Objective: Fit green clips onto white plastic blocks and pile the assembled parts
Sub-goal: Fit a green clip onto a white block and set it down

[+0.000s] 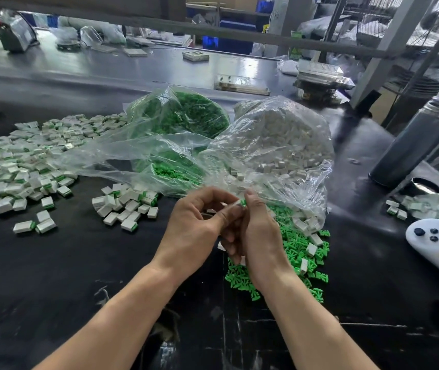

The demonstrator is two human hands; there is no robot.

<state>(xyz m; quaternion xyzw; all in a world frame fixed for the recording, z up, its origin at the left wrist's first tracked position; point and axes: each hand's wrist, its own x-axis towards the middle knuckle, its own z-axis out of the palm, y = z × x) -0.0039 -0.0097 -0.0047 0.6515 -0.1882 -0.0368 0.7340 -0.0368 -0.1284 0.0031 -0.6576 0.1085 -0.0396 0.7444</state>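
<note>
My left hand (199, 222) and my right hand (255, 231) meet above the black table, both pinching one white block (235, 204) with a green clip (243, 202) at its end. Further white blocks show between my right hand's curled lower fingers. Loose green clips (297, 252) and a few white blocks lie under and right of my right hand. Behind the hands stand a clear bag of green clips (183, 116) and a clear bag of white blocks (279, 140). Assembled parts form a small pile (125, 204) left of my hands and a large heap (20, 161) at far left.
The black table (79, 276) stretches toward me. A white controller (437, 247) lies at the right edge, beside a bag with more assembled parts (426, 206). A dark cylinder (415, 145) and metal frame legs stand at right. Trays and bags sit at the back.
</note>
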